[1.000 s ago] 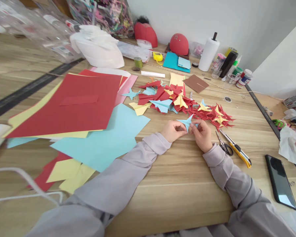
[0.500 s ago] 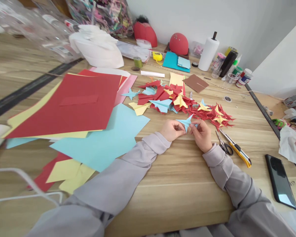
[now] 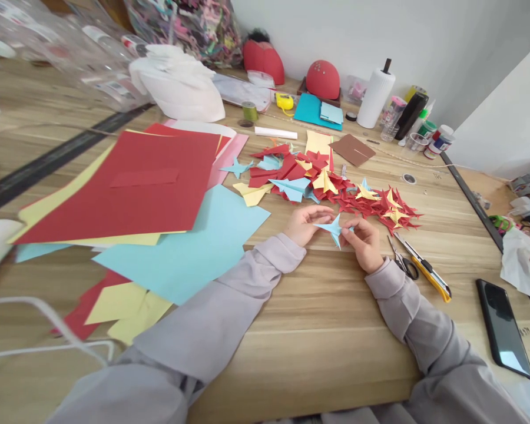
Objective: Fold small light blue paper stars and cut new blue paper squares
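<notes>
A light blue folded paper star [image 3: 334, 229] with several long points is held just above the wooden table. My right hand [image 3: 365, 242] pinches its right side between thumb and fingers. Beside its left point is my left hand [image 3: 307, 225], fingers stretched out over the top and thumb lower; whether the thumb touches the point cannot be made out. Just beyond both hands lies a heap of folded red, yellow and blue paper pieces [image 3: 287, 171]. Scissors [image 3: 404, 262] and a yellow utility knife [image 3: 426, 268] lie right of my right hand.
Stacked red paper sheets [image 3: 159, 194] and blue paper [image 3: 203, 253] cover the left side. A phone [image 3: 503, 327] lies at right. Behind stand a white bottle [image 3: 375, 97], red domed objects [image 3: 322, 79] and a tape measure [image 3: 284, 102]. A white cable [image 3: 39, 309] runs at lower left.
The star has turned, so one point now hangs downward. My left hand's fingers have loosened from a pinch and stretched out, while my right hand keeps its hold.
</notes>
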The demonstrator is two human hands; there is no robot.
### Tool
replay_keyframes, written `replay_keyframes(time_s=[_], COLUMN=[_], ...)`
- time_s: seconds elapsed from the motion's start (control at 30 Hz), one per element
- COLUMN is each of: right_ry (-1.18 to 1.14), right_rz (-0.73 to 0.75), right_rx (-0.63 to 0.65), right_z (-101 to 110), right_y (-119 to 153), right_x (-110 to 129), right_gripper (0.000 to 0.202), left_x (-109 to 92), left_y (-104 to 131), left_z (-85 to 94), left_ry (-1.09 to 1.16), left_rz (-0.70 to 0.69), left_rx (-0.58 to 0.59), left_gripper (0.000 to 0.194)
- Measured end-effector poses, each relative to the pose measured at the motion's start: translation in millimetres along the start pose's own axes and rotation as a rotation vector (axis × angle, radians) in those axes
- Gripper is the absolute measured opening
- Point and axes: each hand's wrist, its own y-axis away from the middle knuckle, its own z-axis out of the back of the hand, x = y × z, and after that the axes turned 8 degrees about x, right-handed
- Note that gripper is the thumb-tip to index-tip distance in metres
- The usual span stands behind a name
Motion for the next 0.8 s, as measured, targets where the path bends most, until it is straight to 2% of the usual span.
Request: replay_keyframes(time_s=[0.13,0.43,0.8], right_ry=[0.019,0.027,0.047], right_rz=[-0.011,0.018,0.037], right_rx=[0.072,0.059,0.057], right_z=[-1.1,-0.5,-0.4], right_y=[2.5,1.7,2.1], right_x=[-0.5,-0.2,0.3], right_gripper=[0.023,0.020,0.019], left_x=[0.4,-1.5,-1.4], left_y=[-0.4,1.1,1.9], left_z=[0.8,0.9,0.8], left_ry=[-0.097,-0.165,-0.146], left_rz=[-0.014,-0.012,0.012], left_rx=[0.004,0.013,0.032], left_gripper=[0.033,0.033,0.029])
